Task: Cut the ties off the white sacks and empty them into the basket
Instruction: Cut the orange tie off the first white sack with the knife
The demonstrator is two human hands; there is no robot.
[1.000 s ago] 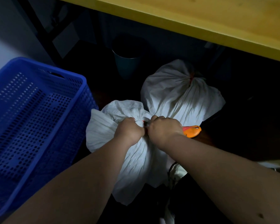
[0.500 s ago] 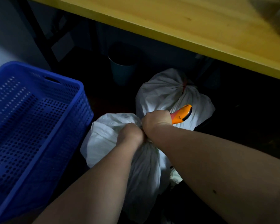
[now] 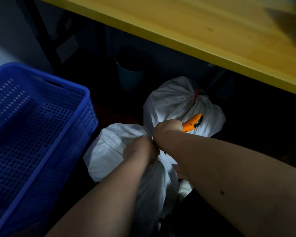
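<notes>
Both my hands bunched at the near sack's neck.

My left hand [image 3: 140,149] is fisted around the near sack [image 3: 109,151]; my right hand [image 3: 167,130] grips an orange cutter [image 3: 192,123]. Beyond, the tied sack [image 3: 174,103]. The blue basket [image 3: 41,120] sits left, under the yellow table [image 3: 195,26].

There is a single view, taken from the person's head, looking forward and steeply down along both bare forearms into the dim space under a yellow tabletop [image 3: 203,29]. It sits close: the forearms fill the lower half, and the left hand [image 3: 140,151] and right hand [image 3: 167,130] meet near the middle of the frame. The wide lens bends the edges. To the left of the hands, a blue basket [image 3: 72,89] runs off the frame. Beyond the hands, farther from the camera, a white sack [image 3: 171,100] lies under the table's edge.
</notes>
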